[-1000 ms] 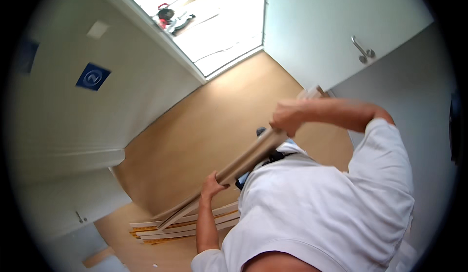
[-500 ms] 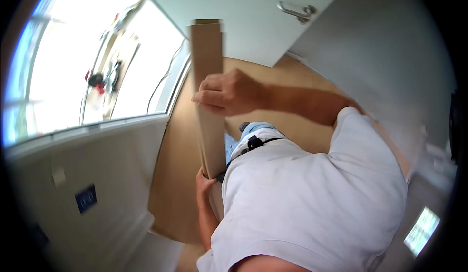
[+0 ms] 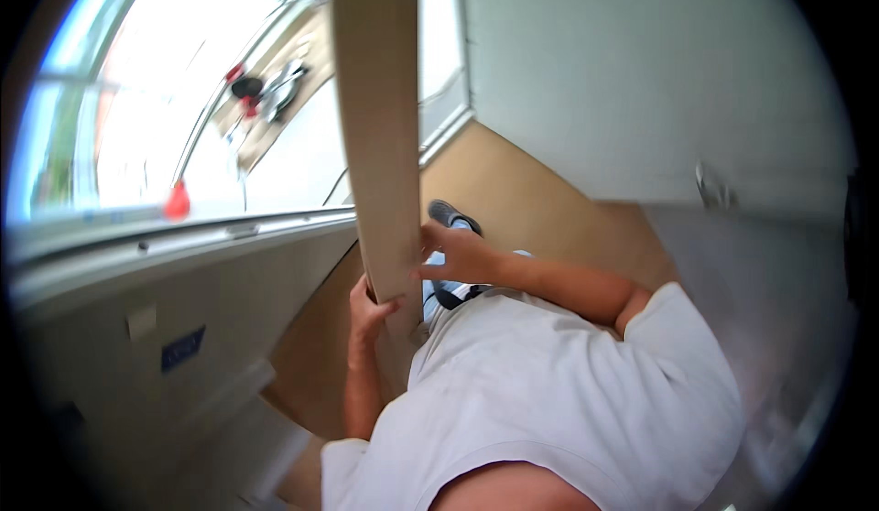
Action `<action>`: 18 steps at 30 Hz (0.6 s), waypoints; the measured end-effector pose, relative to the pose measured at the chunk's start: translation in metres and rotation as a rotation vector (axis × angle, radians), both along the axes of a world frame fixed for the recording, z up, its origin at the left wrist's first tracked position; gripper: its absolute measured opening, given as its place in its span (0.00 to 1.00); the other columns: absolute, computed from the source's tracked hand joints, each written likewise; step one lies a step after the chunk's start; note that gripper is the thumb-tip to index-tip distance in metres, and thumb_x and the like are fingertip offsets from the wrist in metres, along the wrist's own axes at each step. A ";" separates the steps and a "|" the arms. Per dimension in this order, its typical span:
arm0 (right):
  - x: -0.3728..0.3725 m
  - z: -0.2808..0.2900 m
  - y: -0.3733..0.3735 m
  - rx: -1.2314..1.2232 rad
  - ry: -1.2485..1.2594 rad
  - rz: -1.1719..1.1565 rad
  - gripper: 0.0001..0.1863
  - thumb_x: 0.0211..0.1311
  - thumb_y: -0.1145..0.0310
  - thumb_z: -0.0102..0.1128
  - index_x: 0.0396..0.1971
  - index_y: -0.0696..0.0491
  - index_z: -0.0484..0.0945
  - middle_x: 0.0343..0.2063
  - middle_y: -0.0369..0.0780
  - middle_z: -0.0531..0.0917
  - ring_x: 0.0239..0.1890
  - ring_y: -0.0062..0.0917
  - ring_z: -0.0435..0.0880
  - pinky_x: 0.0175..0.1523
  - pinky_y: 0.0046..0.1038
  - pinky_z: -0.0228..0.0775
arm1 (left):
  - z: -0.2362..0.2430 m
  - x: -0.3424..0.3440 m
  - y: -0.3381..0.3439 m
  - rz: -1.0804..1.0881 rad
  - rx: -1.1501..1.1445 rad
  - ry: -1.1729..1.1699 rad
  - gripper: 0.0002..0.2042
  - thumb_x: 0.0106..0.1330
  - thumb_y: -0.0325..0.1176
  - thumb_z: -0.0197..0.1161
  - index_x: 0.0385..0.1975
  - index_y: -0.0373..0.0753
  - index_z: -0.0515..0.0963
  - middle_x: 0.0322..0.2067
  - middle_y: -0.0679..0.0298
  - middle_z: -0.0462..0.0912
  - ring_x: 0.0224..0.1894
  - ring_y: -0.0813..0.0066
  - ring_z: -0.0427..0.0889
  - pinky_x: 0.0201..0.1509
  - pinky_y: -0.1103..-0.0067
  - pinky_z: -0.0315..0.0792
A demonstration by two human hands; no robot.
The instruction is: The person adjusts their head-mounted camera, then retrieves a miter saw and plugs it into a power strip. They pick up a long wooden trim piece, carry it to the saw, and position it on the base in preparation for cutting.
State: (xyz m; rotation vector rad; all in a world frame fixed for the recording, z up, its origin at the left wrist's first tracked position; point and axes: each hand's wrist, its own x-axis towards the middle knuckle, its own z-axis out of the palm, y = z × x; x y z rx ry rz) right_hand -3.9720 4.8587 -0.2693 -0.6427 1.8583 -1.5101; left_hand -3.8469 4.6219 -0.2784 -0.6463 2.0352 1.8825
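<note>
A long, narrow brown board (image 3: 389, 145) with a cardboard-like surface stands almost upright before me, its upper end out of the picture. My left hand (image 3: 368, 314) grips its left edge low down, thumb across the front. On the opposite edge, slightly higher, is my right hand (image 3: 458, 253), its fingers at the edge and partly hidden behind the board. The board's lowest part runs down beside my white shirt (image 3: 568, 374).
At left, a low grey wall (image 3: 110, 374) carries a window ledge (image 3: 211, 236), beyond which a saw-like tool (image 3: 275, 90) lies in bright light. A pale door (image 3: 623, 81) with a metal handle (image 3: 714, 189) is at right. My shoe (image 3: 453, 213) rests on the tan floor (image 3: 513, 177).
My right hand has moved down from the board's front to its right edge. The board's top has risen out of the picture. My view has turned, shifting the door rightward.
</note>
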 end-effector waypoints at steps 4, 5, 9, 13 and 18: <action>-0.063 0.042 -0.055 -0.008 -0.057 0.031 0.30 0.56 0.58 0.75 0.54 0.57 0.75 0.41 0.43 0.86 0.43 0.27 0.86 0.48 0.29 0.76 | 0.044 -0.058 -0.023 0.109 0.070 0.127 0.37 0.41 0.41 0.78 0.54 0.30 0.76 0.42 0.61 0.83 0.44 0.75 0.81 0.49 0.78 0.75; -0.083 0.047 -0.073 -0.014 -0.070 0.040 0.29 0.56 0.58 0.75 0.53 0.57 0.76 0.40 0.42 0.86 0.43 0.27 0.86 0.48 0.28 0.76 | 0.055 -0.084 -0.034 0.122 0.060 0.143 0.38 0.41 0.41 0.79 0.54 0.30 0.76 0.43 0.61 0.83 0.44 0.75 0.81 0.49 0.78 0.75; -0.134 0.037 -0.118 -0.225 -0.184 -0.121 0.22 0.58 0.61 0.75 0.46 0.59 0.79 0.34 0.36 0.85 0.36 0.20 0.83 0.41 0.24 0.75 | 0.088 -0.156 -0.059 0.186 0.060 0.144 0.38 0.42 0.42 0.79 0.55 0.30 0.75 0.43 0.60 0.83 0.44 0.75 0.81 0.50 0.77 0.76; -0.182 0.058 -0.140 -0.287 -0.127 -0.134 0.20 0.56 0.61 0.76 0.41 0.58 0.80 0.28 0.33 0.82 0.30 0.14 0.79 0.34 0.18 0.71 | 0.094 -0.188 -0.063 0.276 0.067 0.219 0.37 0.43 0.44 0.80 0.54 0.30 0.76 0.43 0.57 0.84 0.45 0.74 0.83 0.49 0.76 0.77; -0.262 0.047 -0.161 -0.509 -0.272 -0.139 0.22 0.64 0.60 0.66 0.52 0.58 0.76 0.43 0.45 0.81 0.43 0.34 0.82 0.44 0.37 0.81 | 0.129 -0.277 -0.039 0.210 -0.293 0.413 0.35 0.42 0.52 0.76 0.46 0.31 0.79 0.39 0.49 0.84 0.43 0.55 0.84 0.49 0.67 0.77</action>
